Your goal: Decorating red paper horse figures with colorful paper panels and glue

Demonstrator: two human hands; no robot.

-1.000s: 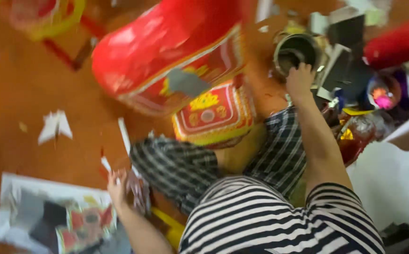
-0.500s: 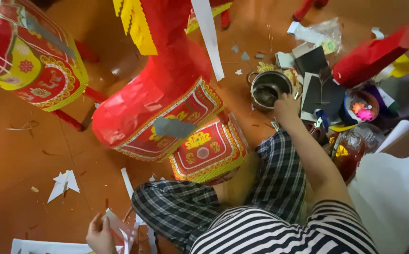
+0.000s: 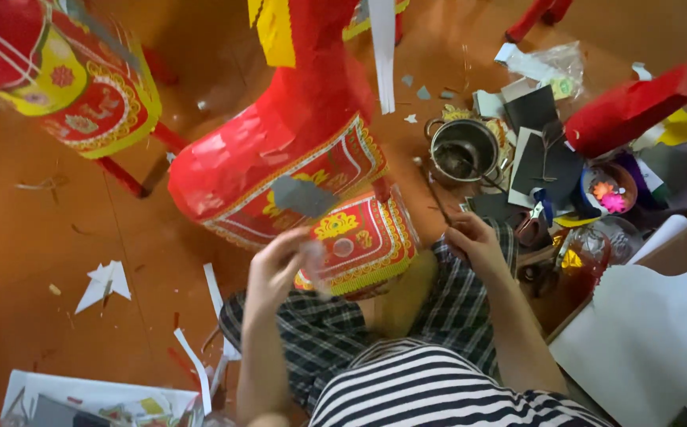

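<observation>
While the left hand [image 3: 276, 265] pinches a blurred scrap, the right hand [image 3: 470, 241] grips a thin stick [image 3: 434, 194] angled up-left

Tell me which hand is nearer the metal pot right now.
Right. The right hand sits just below the metal pot; the left hand is farther away, across the red paper figure.

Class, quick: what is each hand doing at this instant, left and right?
Left hand: raised by the red paper figure, blurred; fingers curled, any hold cannot be told.
Right hand: fingers closed on a thin stick near the metal pot.
</observation>
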